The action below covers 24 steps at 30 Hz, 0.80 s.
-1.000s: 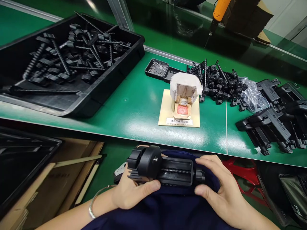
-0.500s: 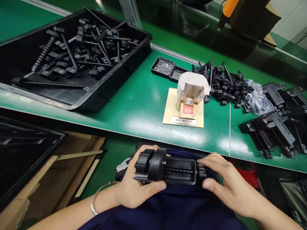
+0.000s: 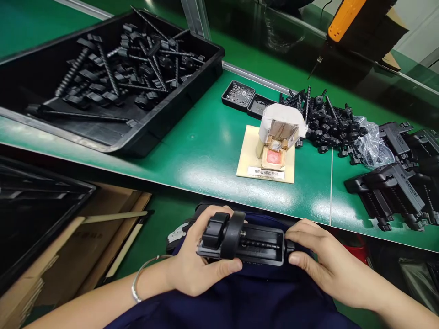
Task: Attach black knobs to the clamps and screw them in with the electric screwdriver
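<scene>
A black plastic clamp (image 3: pixel 263 244) lies sideways above my lap, its long slot showing a threaded rod. My left hand (image 3: pixel 194 269) wraps around its left end, thumb along the lower edge, beside a round disc and a chunky black knob (image 3: pixel 214 230). At the other end, the fingertips and thumb of my right hand (image 3: pixel 324 265) pinch a small end knob (image 3: pixel 289 247), which they partly cover.
On the green bench (image 3: pixel 206 169) stand a screw jig (image 3: pixel 248 146) and a black bin (image 3: pixel 137 141) of threaded rods. Small trays (image 3: pixel 238 94), piled knobbed rods (image 3: pixel 329 123), a plastic bag (image 3: pixel 372 144) and BOSCH clamps (image 3: pixel 394 187) lie farther right. An orange screwdriver (image 3: pixel 346 20) hangs above.
My right thumb and fingers have closed onto the end knob, where they were spread around it before. The clamp and my left hand have shifted slightly right in view.
</scene>
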### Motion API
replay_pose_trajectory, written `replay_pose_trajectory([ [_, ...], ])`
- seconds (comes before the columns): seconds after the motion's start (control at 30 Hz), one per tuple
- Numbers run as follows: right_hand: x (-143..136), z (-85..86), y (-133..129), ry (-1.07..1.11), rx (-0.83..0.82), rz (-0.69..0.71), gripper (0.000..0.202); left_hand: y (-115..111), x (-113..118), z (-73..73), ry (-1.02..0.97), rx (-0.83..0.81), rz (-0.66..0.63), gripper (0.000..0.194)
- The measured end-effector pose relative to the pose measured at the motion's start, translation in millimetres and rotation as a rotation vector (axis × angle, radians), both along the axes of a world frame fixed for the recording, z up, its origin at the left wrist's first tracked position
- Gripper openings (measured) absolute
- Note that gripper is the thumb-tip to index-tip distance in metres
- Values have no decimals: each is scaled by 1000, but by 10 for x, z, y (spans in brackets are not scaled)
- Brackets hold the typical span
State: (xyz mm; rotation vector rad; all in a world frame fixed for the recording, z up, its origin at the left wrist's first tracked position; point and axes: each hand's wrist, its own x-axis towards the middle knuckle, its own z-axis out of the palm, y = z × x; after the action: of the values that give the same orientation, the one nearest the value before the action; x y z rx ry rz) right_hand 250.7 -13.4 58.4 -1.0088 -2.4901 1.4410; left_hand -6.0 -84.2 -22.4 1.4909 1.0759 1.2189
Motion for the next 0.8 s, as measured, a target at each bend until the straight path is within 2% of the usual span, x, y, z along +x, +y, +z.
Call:
replay_pose_trajectory([
  [0.03, -4, 0, 6, 2, -21, 4, 10, 1, 2, 0, -7, -1, 0, 52],
  [0.07, -14, -22, -2, 17, 27, -1, 9, 3, 4, 1, -3, 4, 6, 52],
  [0.1, -30, -60, -22, 35, 137, -6, 8, 7, 6, 4, 8, 15, 17, 52],
  [0.2, -82, -194, -95, 69, 641, -6, 15, 20, 13, 13, 48, 69, 62, 52],
  [0.23, -95, -216, -106, 78, 764, -7, 18, 22, 17, 15, 53, 82, 93, 51],
  [0.27, -105, -218, -105, 86, 821, -10, 19, 23, 19, 16, 54, 85, 126, 50],
  [0.3, -113, -204, -93, 82, 800, -14, 19, 24, 21, 17, 52, 79, 148, 50],
  [0.4, -136, -126, -27, 36, 495, 14, 11, 28, 12, 25, 16, 51, 136, 50],
  [0.43, -149, -116, -10, 27, 457, 27, 10, 28, 3, 31, 5, 46, 114, 49],
  [0.47, -165, -122, 1, 25, 495, 34, 12, 27, -9, 40, 2, 42, 96, 49],
  [0.5, -186, -145, 7, 35, 606, 37, 17, 23, -23, 53, 7, 50, 93, 48],
  [0.6, -259, -248, 24, 84, 1091, 28, 30, 12, -74, 118, 68, 143, 153, 51],
  [0.63, -287, -266, 36, 90, 1206, 12, 33, 15, -92, 151, 95, 171, 190, 51],
  [0.7, -353, -241, 53, 92, 1341, -10, 33, 43, -134, 234, 115, 150, 275, 50],
  [0.8, -527, -74, -12, 23, 1390, -51, 20, 126, -208, 396, 65, -74, 365, 49],
])
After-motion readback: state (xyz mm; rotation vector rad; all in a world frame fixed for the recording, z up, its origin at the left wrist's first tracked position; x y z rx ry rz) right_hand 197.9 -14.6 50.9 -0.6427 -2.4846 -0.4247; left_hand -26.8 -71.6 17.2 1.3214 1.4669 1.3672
